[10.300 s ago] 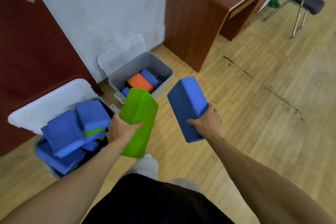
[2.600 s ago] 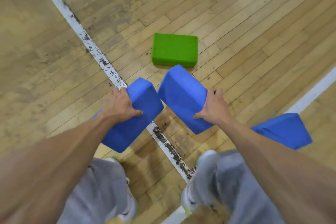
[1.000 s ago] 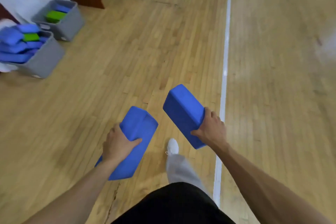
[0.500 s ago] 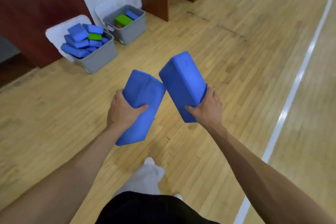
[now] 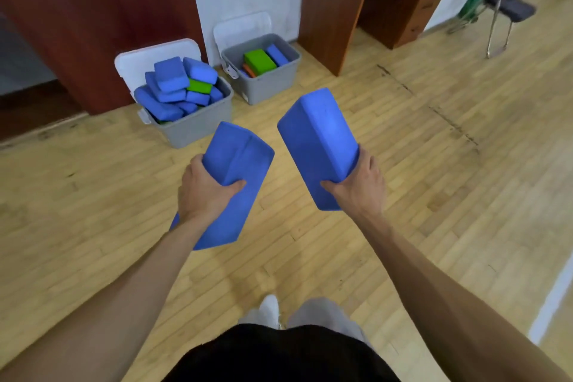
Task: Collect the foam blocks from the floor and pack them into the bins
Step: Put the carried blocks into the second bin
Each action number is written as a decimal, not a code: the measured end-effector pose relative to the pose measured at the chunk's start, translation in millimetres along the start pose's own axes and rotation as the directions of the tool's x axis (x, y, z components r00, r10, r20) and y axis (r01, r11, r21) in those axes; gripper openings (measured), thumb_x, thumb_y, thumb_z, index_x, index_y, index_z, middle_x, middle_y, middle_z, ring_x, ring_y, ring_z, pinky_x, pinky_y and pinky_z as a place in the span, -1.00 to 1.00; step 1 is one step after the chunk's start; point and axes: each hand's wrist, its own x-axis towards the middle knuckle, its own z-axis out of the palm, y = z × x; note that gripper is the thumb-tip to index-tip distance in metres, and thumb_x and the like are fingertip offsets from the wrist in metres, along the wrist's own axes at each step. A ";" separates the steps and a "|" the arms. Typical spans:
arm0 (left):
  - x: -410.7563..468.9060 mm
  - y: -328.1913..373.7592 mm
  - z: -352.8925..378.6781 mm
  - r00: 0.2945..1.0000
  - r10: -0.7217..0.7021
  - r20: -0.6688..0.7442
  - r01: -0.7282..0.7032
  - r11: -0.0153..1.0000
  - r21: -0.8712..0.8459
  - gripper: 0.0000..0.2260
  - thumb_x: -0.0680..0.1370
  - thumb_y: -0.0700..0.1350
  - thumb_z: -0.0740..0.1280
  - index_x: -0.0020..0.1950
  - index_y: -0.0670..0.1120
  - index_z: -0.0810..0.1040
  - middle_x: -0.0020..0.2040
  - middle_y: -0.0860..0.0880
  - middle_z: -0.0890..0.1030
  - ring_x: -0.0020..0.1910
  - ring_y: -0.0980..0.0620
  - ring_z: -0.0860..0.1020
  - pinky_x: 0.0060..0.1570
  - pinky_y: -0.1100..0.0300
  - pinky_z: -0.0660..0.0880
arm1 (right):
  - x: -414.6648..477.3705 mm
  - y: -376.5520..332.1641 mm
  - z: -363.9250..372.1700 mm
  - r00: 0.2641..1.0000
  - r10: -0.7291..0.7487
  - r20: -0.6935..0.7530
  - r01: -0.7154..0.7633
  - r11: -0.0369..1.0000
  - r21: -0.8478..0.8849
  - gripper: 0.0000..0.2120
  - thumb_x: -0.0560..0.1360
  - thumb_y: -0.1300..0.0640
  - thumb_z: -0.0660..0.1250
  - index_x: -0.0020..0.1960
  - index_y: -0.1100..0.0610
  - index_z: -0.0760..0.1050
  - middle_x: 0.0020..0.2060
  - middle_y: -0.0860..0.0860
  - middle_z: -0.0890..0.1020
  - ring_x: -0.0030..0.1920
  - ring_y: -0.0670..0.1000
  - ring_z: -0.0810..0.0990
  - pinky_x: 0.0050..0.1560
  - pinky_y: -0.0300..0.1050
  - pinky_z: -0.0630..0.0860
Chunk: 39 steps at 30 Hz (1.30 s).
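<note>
Gripping one blue block (image 5: 238,158) in the left hand (image 5: 204,195), a second blue block (image 5: 316,139) in the right hand (image 5: 356,186), over the wood floor (image 5: 434,164). Facing a heaped grey bin (image 5: 198,130) and a roomier grey bin (image 5: 269,84).

Both arms are bare and reach forward and down from the lower corners of the view, converging toward the middle.

Left forearm (image 5: 124,304): straight, with the wrist in line and the back of the hand uppermost. Left hand (image 5: 206,192): the thumb is pressed across the near face of the left blue block (image 5: 240,152) and the fingers wrap round its left edge, gripping near mid-length.

Right forearm (image 5: 449,298): straight. Right hand (image 5: 361,184): the thumb lies across the near face of the right blue block (image 5: 319,139) and the fingers curl round its right edge, gripping the lower part.

The hands are apart, not touching.
</note>
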 end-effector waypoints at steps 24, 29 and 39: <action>533.7 225.8 122.3 0.995 0.012 -0.099 0.000 0.993 0.116 -0.33 0.20 0.21 0.52 0.15 -0.06 0.36 0.06 -0.06 0.52 0.01 -0.12 0.53 -0.04 -0.12 0.52 | 604.8 -117.6 109.5 0.981 -0.185 -0.056 0.193 0.950 0.243 -0.11 0.21 -0.05 0.54 0.44 0.10 0.24 0.26 0.03 0.47 0.25 0.10 0.43 0.24 0.04 0.40; 633.9 205.9 145.0 0.984 -0.121 -0.128 0.132 0.988 0.076 -0.26 0.11 0.33 0.41 0.13 -0.06 0.38 0.05 -0.08 0.50 -0.04 -0.13 0.53 -0.09 -0.11 0.55 | 697.4 -146.2 174.9 0.973 -0.207 0.106 0.187 0.967 0.170 -0.12 0.22 -0.09 0.54 0.42 0.08 0.23 0.26 0.03 0.45 0.25 0.11 0.44 0.21 0.07 0.43; 864.9 249.8 172.9 0.984 -0.169 -0.052 0.175 0.976 0.129 -0.30 0.25 0.17 0.51 0.26 -0.10 0.37 0.18 -0.10 0.47 0.15 -0.16 0.49 0.08 -0.11 0.49 | 893.5 -220.4 255.2 0.965 -0.159 0.210 0.161 0.987 0.006 -0.09 0.26 -0.05 0.50 0.48 0.12 0.16 0.30 0.05 0.42 0.29 0.12 0.40 0.25 0.04 0.35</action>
